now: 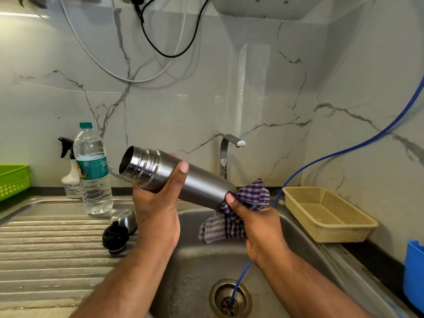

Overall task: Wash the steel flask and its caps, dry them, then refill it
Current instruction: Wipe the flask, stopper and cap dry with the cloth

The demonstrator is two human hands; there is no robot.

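Over the sink [195,260], you are holding the flask [197,180] tilted, left hand [158,203] wrapping its fingers [183,168] round it below the neck, right hand [257,226] pinching a cloth [254,193] against its base. Rigid, smooth steel, likely slippery: grip mid-body.

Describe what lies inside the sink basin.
A blue hose runs into the drain of the sink. The checked cloth and the right forearm cover part of the basin floor; nothing can be told there.
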